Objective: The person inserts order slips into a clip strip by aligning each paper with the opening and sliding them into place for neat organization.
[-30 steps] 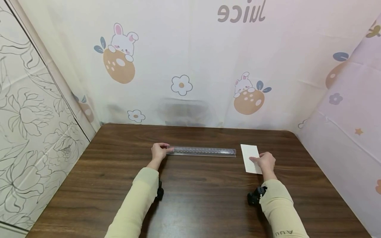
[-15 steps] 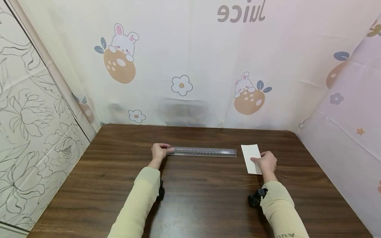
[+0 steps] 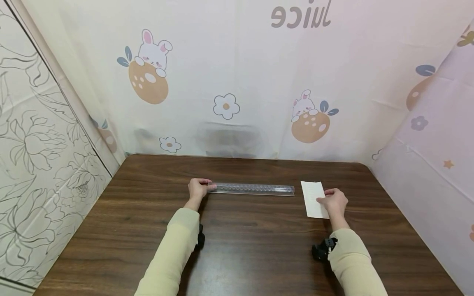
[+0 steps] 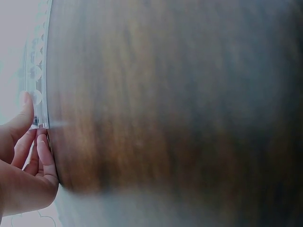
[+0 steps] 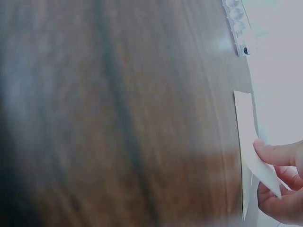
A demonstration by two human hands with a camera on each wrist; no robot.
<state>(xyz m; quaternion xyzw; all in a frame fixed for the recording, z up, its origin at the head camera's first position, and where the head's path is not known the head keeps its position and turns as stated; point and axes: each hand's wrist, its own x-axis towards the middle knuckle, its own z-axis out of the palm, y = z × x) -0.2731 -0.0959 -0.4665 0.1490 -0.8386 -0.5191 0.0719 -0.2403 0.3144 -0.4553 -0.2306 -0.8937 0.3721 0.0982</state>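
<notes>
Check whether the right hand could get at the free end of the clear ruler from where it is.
Probably yes: the right hand pinches the paper slip just beside the ruler, and only bare table lies between, though its fingers are occupied.

Both wrist views blur the table (image 4: pixel 180 113) badly. In the left wrist view the frame edge cuts off most of the left hand (image 4: pixel 21 161) and the ruler (image 4: pixel 37 80) beyond its grip. The right hand (image 5: pixel 281 184) hides the near end of the paper (image 5: pixel 251 151) it pinches.
</notes>
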